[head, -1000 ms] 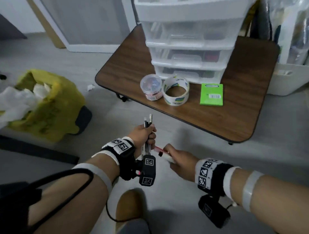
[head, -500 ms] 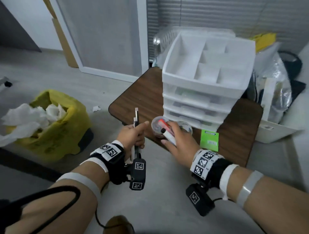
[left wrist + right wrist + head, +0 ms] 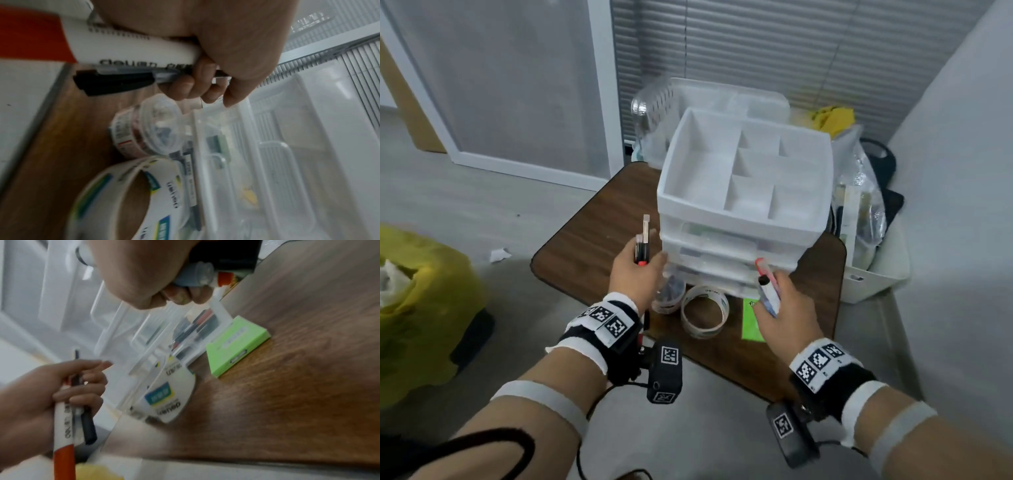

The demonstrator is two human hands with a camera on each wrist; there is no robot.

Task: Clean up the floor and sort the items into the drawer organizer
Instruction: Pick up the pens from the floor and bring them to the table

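Note:
A white drawer organizer (image 3: 743,219) with clear drawers and a divided top tray stands on a low brown table (image 3: 585,236). My left hand (image 3: 635,274) grips a bundle of pens (image 3: 643,240) upright, just left of the drawer fronts; the left wrist view shows a white marker with a red cap (image 3: 123,43) and a black pen (image 3: 115,81) in the fist. My right hand (image 3: 780,305) holds a red-tipped marker and another pen (image 3: 767,284) in front of the lower drawers. A tape roll (image 3: 703,311), a small clear tub (image 3: 669,294) and a green pad (image 3: 751,322) lie on the table.
A yellow bag (image 3: 417,308) stuffed with white paper sits on the floor at the left. A paper scrap (image 3: 500,254) lies near the table's left corner. A white bin (image 3: 876,274) with clear bags stands right of the table, against the wall.
Both hands have risen from the floor to the front of the drawer organizer, still holding their pens. The view has lifted, so the organizer's top tray now shows.

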